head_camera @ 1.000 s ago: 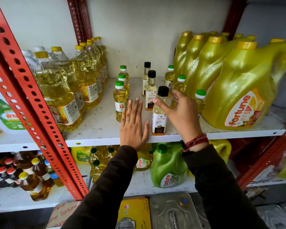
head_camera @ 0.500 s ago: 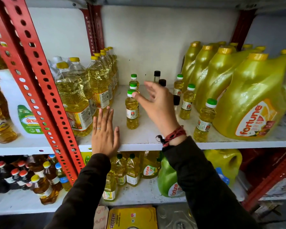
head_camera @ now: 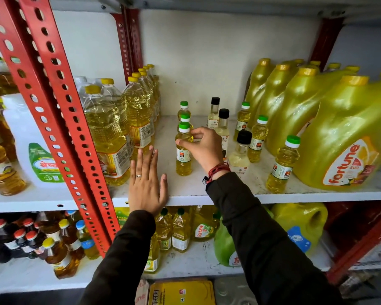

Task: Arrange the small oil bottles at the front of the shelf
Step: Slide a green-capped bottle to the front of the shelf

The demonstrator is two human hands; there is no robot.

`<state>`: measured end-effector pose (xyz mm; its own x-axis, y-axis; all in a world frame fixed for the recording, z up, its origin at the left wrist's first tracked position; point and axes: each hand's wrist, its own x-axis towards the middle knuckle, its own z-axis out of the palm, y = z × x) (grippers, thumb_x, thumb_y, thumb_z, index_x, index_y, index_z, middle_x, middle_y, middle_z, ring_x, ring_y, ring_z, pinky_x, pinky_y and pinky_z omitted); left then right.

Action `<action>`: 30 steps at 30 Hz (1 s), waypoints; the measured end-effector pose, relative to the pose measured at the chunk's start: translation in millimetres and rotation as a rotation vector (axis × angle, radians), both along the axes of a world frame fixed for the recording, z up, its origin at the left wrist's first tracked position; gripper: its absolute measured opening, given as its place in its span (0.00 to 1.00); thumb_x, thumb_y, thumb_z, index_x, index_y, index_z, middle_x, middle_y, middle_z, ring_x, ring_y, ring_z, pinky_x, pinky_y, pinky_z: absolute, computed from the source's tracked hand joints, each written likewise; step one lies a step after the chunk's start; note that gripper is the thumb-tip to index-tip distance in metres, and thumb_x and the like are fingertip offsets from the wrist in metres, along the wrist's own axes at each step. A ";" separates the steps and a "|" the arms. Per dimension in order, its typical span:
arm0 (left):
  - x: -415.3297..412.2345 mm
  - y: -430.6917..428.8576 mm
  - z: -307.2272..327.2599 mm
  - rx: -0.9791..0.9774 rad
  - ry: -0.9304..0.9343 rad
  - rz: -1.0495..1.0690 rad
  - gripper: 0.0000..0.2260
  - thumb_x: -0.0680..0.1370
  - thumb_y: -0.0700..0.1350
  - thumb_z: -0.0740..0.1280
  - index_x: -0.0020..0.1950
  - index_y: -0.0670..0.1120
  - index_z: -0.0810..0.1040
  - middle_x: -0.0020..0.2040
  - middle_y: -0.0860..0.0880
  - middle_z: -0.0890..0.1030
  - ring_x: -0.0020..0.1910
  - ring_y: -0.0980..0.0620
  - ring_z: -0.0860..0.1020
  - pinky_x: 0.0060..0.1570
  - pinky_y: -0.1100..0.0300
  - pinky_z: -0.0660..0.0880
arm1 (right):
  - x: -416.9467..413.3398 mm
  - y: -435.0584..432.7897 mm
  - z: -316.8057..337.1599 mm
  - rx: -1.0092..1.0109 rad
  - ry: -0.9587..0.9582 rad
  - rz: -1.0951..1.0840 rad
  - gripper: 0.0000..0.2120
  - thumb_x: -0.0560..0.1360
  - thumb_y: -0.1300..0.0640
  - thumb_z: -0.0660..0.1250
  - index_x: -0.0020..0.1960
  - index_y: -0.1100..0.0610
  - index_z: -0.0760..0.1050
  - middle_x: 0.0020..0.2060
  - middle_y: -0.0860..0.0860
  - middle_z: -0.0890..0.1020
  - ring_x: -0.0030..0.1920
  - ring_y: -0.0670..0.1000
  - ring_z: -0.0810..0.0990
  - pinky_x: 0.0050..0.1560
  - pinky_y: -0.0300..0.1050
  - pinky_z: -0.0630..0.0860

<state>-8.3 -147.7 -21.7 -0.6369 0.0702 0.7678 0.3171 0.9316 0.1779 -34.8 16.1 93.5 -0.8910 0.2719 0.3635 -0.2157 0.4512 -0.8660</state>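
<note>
Gripping the neck of a small green-capped oil bottle [head_camera: 183,150] between thumb and fingertips, the right hand [head_camera: 204,146] holds it upright on the shelf [head_camera: 207,194], near the front edge. The left hand [head_camera: 146,182] lies flat and open, empty, at that front edge.

The white shelf [head_camera: 207,195] runs across the middle of the frame, hung on red perforated uprights [head_camera: 59,119]. At centre stand small green-capped oil bottles [head_camera: 183,150] in a row going back, with black-capped bottles [head_camera: 240,154] just right of them — more green-capped ones [head_camera: 282,166] further right. Large clear bottles with yellow caps [head_camera: 106,133] fill centre left; big yellow Fortune jugs [head_camera: 348,137] crowd the right. A left hand [head_camera: 146,183] lies flat on the front edge.
</note>
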 end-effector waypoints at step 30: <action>-0.9 -1.9 0.4 0.003 -0.015 -0.002 0.31 0.83 0.52 0.51 0.85 0.41 0.56 0.85 0.43 0.56 0.85 0.46 0.45 0.83 0.52 0.36 | -12.2 5.8 -9.6 -0.040 0.036 0.086 0.20 0.65 0.50 0.81 0.53 0.56 0.83 0.42 0.44 0.83 0.38 0.29 0.78 0.36 0.19 0.69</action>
<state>-9.2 -149.6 -21.4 -0.6479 0.0690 0.7586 0.3166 0.9302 0.1858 -47.0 21.9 83.9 -0.8982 0.2100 0.3861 -0.2835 0.3945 -0.8741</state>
